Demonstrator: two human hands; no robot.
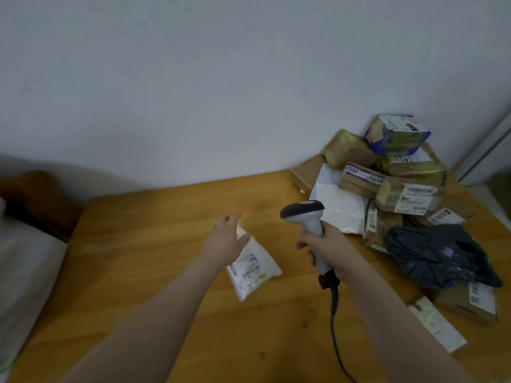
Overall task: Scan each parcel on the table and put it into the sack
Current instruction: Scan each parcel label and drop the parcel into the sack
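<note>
**Tabletop status: head view**

Wooden table (138, 244) fills the lower part of the head view and meets a plain pale wall (221, 78) at the back. Pale fabric (25, 266) lies off the table's left edge; I cannot tell whether it is the sack.

1. My left hand (225, 239) reaches forward over the middle of the table, fingers straight and spread, holding nothing. It hovers at the far end of a small white parcel (253, 268). Motion blur hides whether the fingers touch it.
2. The small white parcel lies flat on the table, label side up, between my two forearms.
3. My right hand (329, 250) grips the handle of a grey barcode scanner (307, 217), fingers wrapped round it. The scanner stands upright with its dark head pointing left. Its cable (334, 322) hangs from the handle base and runs toward me.
4. A pile of parcels (387, 172) sits in the far right corner against the wall: taped cardboard boxes with a flat white mailer (340, 205) at its left side.
5. A dark plastic-wrapped parcel (431, 255) lies at the near side of the pile, with a brown box (470, 302) and a long slim parcel (437, 324) closer to me.
</note>
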